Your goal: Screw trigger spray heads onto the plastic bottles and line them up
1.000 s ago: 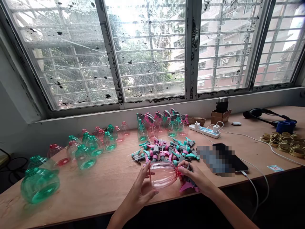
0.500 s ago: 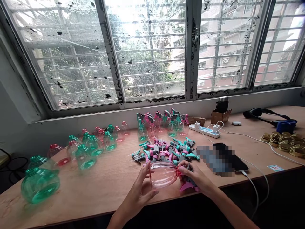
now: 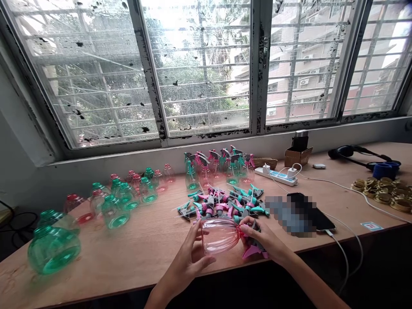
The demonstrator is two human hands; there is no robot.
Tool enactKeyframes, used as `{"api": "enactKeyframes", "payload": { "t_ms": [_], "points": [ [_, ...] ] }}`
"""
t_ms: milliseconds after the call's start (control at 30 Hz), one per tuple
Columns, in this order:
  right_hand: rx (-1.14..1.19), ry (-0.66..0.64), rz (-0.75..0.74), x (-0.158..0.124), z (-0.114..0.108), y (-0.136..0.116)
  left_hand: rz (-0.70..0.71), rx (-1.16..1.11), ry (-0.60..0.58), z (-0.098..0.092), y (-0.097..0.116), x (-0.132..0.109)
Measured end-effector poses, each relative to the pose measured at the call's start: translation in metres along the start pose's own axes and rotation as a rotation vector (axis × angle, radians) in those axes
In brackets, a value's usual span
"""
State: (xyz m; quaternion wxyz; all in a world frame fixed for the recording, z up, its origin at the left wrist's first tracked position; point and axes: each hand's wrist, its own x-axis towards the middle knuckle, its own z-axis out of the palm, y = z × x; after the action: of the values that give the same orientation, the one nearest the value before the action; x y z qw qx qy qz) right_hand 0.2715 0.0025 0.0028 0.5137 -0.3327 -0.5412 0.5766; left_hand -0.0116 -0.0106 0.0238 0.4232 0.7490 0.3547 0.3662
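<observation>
A clear pink bottle [image 3: 219,236] lies sideways between my hands near the table's front edge, its neck pointing right. My left hand [image 3: 191,253] grips its base end, fingers behind and thumb below. At the neck, my right hand [image 3: 259,236] is closed around a grey and pink spray head [image 3: 255,250], partly hidden by the fingers. Just behind the bottle is a pile of loose pink, teal and grey spray heads [image 3: 222,204]. Whether the spray head is fully seated on the neck cannot be made out.
Green and pink bottles without heads [image 3: 116,212] stand at the left. Several bottles with spray heads [image 3: 233,169] stand by the window. A power strip [image 3: 277,176], phone [image 3: 310,212], headphones [image 3: 350,152], gold rings [image 3: 384,191] and white cables are at the right.
</observation>
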Motion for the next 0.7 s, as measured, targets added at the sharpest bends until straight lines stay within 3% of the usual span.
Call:
{"api": "enactKeyframes", "payload": {
  "t_ms": [233,700],
  "points": [
    [0.019,-0.003,0.008,-0.0002,-0.0005,0.0007,0.054,0.042,0.013,0.0007,-0.005,-0.0004],
    [-0.009,-0.006,0.011,0.0003,0.0004,-0.0009,-0.052,-0.15,-0.024,0.0026,0.0014,-0.0006]
  ]
}}
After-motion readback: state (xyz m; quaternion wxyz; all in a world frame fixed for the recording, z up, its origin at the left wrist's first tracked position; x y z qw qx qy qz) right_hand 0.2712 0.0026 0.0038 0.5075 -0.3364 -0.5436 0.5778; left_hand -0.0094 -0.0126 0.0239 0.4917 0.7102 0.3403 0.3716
